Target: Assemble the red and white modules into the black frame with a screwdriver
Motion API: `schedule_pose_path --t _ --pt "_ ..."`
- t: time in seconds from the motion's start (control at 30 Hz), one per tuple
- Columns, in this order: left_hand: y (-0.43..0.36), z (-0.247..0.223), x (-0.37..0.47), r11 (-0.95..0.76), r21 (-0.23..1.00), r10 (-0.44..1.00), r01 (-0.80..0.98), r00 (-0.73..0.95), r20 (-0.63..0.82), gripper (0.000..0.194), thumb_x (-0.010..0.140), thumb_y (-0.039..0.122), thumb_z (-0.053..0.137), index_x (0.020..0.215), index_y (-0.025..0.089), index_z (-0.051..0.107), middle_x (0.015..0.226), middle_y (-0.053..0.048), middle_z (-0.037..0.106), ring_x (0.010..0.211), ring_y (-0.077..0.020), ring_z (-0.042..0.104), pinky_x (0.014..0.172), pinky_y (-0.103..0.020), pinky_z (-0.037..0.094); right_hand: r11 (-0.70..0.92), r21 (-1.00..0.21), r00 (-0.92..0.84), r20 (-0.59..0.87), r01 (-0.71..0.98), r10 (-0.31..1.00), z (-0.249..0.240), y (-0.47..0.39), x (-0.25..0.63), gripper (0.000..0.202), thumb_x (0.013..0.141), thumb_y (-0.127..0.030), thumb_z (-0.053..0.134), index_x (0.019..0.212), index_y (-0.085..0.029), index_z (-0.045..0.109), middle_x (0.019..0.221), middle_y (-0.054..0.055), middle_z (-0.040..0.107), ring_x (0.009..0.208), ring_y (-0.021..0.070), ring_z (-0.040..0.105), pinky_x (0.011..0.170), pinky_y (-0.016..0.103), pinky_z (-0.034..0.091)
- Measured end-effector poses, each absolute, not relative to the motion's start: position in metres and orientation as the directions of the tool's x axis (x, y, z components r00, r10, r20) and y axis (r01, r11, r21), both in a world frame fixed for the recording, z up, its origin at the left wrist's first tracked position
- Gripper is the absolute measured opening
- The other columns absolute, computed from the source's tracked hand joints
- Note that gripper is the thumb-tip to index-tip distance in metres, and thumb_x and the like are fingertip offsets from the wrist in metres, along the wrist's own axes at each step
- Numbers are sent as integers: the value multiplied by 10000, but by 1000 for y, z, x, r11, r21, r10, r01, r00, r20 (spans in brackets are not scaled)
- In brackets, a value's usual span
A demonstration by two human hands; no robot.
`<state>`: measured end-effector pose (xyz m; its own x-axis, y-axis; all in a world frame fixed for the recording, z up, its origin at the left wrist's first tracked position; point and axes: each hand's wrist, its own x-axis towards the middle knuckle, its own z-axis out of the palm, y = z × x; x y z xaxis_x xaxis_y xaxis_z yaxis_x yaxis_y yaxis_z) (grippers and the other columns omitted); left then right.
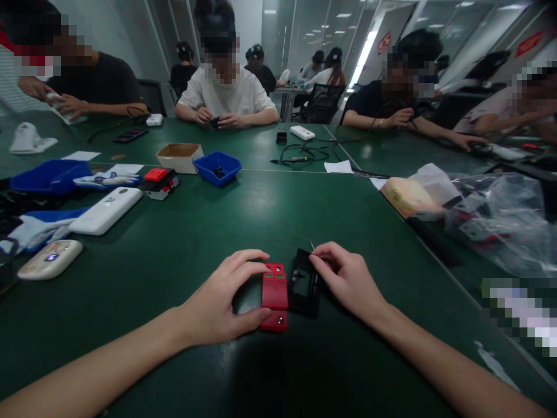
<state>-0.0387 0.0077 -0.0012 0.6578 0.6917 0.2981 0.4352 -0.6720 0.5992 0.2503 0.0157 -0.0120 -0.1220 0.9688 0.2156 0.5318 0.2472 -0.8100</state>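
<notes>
On the green table, a red two-pole surge protector (275, 296) lies lengthwise away from me, with two small green windows and a screw at each end. My left hand (226, 296) grips it from the left, thumb at its near end and fingers at its far end. Right beside it is a shallow black plastic tray (304, 296) with small dark parts inside. My right hand (343, 276) is over the tray's right edge, thumb and forefinger pinched together. A thin, pale metal piece (311, 246) sticks out past those fingertips; the rest of it is hidden.
A blue bin (217, 168) with small black parts stands beside a cardboard box (179, 157). To the left are a red-and-black device (160, 183), a white power bank (107, 211) and gloves (43, 226). Plastic bags (505, 215) lie right. Several people sit across the table.
</notes>
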Motion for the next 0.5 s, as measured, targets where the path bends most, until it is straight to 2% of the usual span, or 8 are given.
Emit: schedule_pose_path --t 0.1,0.17,0.23,0.33,0.4,0.43,0.47,0.5 --pt "10 -2 -42 -684 603 663 411 696 278 654 866 493 747 1417 253 489 1468 -141 570 1373 -326 538 1170 -527 439 176 -892 -25 182 416 983 -11 19 252 304 913 -477 657 962 -178 686 814 66 738 672 182 662 578 293 514" --pt "11 -1 -42 -701 588 637 404 725 261 795 796 548 804 1448 253 456 1473 -144 573 1383 -343 530 1197 -555 400 126 -936 21 140 328 990 -10 21 251 394 909 -536 652 1035 -163 685 809 67 745 542 148 612 469 270 477" --pt "11 1 -42 -708 570 630 417 737 244 858 765 562 829 1463 261 433 1481 -143 570 1383 -347 532 1205 -567 384 85 -964 57 102 252 993 -8 19 248 456 927 -570 617 1104 -152 666 815 69 752 432 116 545 390 260 441" --pt "10 1 -42 -699 562 645 442 730 228 850 780 569 824 1468 284 414 1472 -135 573 1359 -337 550 1171 -551 427 94 -982 103 112 161 988 -3 8 241 431 934 -544 633 1141 -167 636 890 83 772 459 131 612 427 281 532" --pt "10 -1 -43 -690 561 660 457 716 229 891 767 596 827 1483 291 393 1466 -140 568 1343 -346 556 1150 -549 451 204 -966 124 225 162 966 1 -4 238 325 944 -449 662 1135 -187 638 929 82 786 529 154 678 491 300 598" --pt "10 -3 -44 -684 562 669 465 706 230 919 758 609 829 1494 291 380 1464 -144 565 1336 -352 559 1146 -554 455 292 -931 107 321 220 941 2 -9 237 250 962 -386 646 1126 -197 645 931 76 791 557 160 700 529 306 622" --pt "10 -5 -44 -676 566 678 472 698 229 946 750 618 831 1506 292 366 1462 -147 563 1328 -357 563 1143 -558 460 399 -864 51 433 307 900 4 -14 237 189 982 -316 610 1129 -207 656 929 70 795 585 165 720 568 308 637" --pt "11 -6 -45 -668 571 686 478 692 224 969 744 622 833 1518 294 351 1464 -148 559 1323 -359 566 1140 -559 464 512 -761 -79 528 398 845 4 -19 237 185 984 -244 586 1149 -219 665 954 68 801 649 173 750 629 308 650"
